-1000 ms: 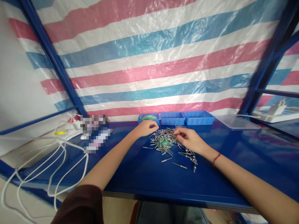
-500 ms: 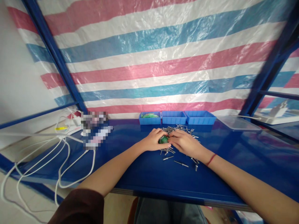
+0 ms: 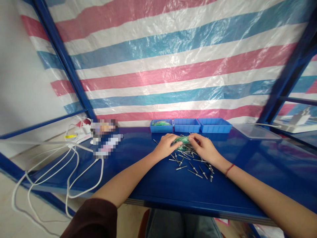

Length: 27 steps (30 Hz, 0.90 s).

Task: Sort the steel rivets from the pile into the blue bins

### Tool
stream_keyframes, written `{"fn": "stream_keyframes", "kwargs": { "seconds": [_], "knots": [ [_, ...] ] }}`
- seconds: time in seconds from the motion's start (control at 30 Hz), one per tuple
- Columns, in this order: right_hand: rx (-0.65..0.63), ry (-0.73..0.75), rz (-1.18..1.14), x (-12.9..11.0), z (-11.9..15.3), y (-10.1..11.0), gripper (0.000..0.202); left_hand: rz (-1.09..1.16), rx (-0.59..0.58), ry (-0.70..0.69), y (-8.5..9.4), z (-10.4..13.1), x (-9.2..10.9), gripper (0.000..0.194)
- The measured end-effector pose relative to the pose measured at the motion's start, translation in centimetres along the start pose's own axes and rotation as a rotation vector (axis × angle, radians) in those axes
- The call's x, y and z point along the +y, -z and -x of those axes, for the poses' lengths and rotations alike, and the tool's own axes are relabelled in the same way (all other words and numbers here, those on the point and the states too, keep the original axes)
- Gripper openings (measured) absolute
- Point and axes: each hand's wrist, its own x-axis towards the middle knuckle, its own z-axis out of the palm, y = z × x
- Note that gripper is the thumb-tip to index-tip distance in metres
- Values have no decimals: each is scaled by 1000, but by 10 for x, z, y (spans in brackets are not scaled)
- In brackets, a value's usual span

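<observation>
Holds a green bundle (image 3: 182,139) between both hands, over the blue table (image 3: 153,183); curls the left hand (image 3: 167,145) part-open round its left side, thumb in front; pinches its right end in the right hand (image 3: 202,147), fingertips nearly together; shows metal rivets (image 3: 193,167) scattered below and on the near side of the grip; shows three blue bins (image 3: 187,127) in a row just beyond, a clear lid (image 3: 257,131) farther right.
</observation>
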Motion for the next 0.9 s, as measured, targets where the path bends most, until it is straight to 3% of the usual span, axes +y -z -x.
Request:
{"fn": "stream_keyframes", "kwargs": {
  "seconds": [0.13, 0.33, 0.43, 0.57, 0.67, 0.77, 0.9],
  "knots": [
    [-42, -26, -119, -6, 2, 3, 28, 34, 42, 66, 1, -4, 4, 25],
    [-44, 98, 41, -3, 2, 7, 21, 13, -25, -23, 7, -1, 12, 26],
    [72, 132, 113, -4, 1, 13, 17, 132, 53, 15, 9, -1, 17, 34],
    [235, 323, 141, -11, 3, 23, 14, 352, 182, 248, 8, -4, 25, 41],
    [212, 498, 136, -18, 6, 24, 19, 631, 62, 374, 5, -6, 30, 51],
    [173, 571, 198, -22, 7, 22, 22, 822, -80, 374, 1, -7, 30, 50],
    [213, 490, 210, -22, 8, 19, 21, 849, -37, 346, 2, -8, 24, 42]
  ]
}}
